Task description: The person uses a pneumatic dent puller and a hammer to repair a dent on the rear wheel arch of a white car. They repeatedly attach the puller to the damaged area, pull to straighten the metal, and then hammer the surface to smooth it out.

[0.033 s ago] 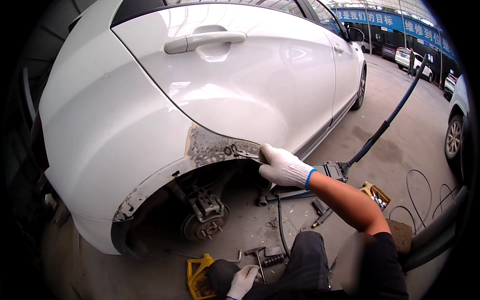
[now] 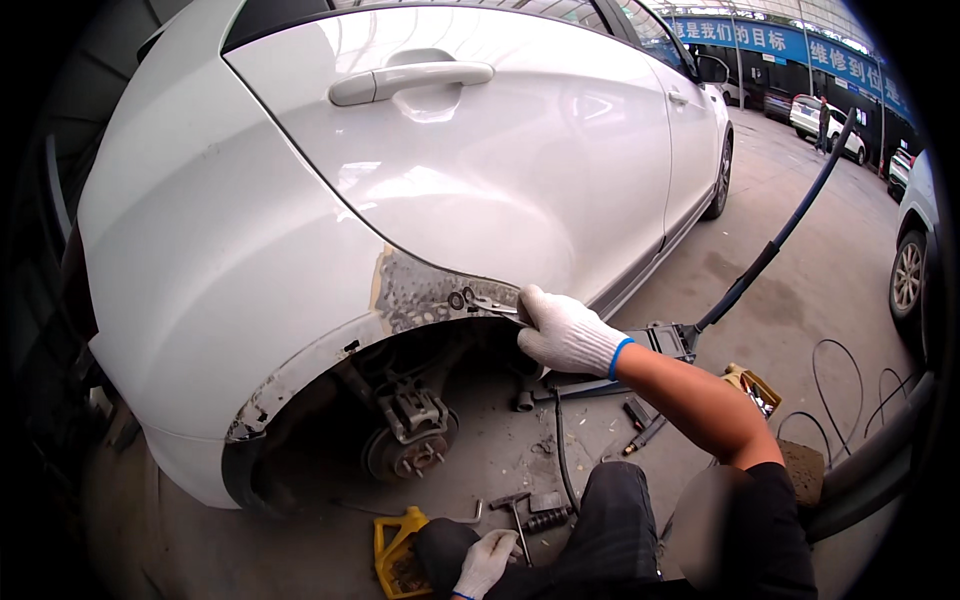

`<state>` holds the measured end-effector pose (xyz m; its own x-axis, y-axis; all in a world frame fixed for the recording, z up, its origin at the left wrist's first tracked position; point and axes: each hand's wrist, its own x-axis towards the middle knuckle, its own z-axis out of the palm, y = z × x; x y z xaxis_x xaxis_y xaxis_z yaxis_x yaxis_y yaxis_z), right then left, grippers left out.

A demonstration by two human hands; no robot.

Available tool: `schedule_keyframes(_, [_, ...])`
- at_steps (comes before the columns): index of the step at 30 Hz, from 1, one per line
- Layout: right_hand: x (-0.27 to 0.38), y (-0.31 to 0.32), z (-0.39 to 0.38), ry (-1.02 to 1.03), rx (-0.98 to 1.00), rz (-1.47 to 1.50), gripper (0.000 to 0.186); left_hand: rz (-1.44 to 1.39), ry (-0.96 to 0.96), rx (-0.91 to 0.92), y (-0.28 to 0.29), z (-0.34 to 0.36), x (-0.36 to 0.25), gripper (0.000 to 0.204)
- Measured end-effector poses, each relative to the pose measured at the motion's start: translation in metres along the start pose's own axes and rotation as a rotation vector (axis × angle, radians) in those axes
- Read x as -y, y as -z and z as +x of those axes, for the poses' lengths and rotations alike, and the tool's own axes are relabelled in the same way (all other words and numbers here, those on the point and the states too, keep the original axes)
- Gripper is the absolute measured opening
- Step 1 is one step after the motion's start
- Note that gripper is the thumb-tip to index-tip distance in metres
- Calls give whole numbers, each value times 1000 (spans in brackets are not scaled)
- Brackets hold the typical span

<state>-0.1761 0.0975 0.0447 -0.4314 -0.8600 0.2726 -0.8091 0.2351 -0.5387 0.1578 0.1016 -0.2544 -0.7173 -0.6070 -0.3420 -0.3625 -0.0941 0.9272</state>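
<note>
My right hand (image 2: 565,330), in a white knit glove with a blue cuff, is closed round metal pliers (image 2: 490,306). The pliers' jaws reach the edge of the bare grey metal patch (image 2: 420,285) above the wheel arch, where two dark rings (image 2: 456,300) show. That patch is pitted and sanded, on the rear panel of a white car (image 2: 270,260). Low in view, my left hand (image 2: 487,565), gloved too, rests by my knee with fingers laid out. Beside its fingertips runs the handle of a hammer (image 2: 511,501); they do not appear wrapped round it.
Under the arch the wheel is off, baring the brake disc (image 2: 400,455) and caliper (image 2: 414,411). A floor jack (image 2: 660,340) with a long handle (image 2: 780,245) stands right. Around lie a yellow stand (image 2: 392,550), a black hose (image 2: 562,450) and a yellow toolbox (image 2: 752,388).
</note>
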Motion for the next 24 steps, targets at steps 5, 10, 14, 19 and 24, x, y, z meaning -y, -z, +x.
schedule_keyframes(5, [16,15,-11,74,-157,-218,24,-85,-19,8,-5,18,12,29])
schedule_keyframes(10, [9,-9,-60,2,237,489,27,-405,-167,13,6,13,-47,29])
schedule_keyframes(14, [-24,-107,-148,-319,478,1030,28,-397,-398,110,-2,19,-125,34])
schedule_keyframes(19, [-4,-145,-183,-131,254,801,28,-399,-286,125,0,10,-121,28])
schedule_keyframes(24, [-8,-139,-183,-291,417,861,30,-302,-189,96,7,6,-112,24])
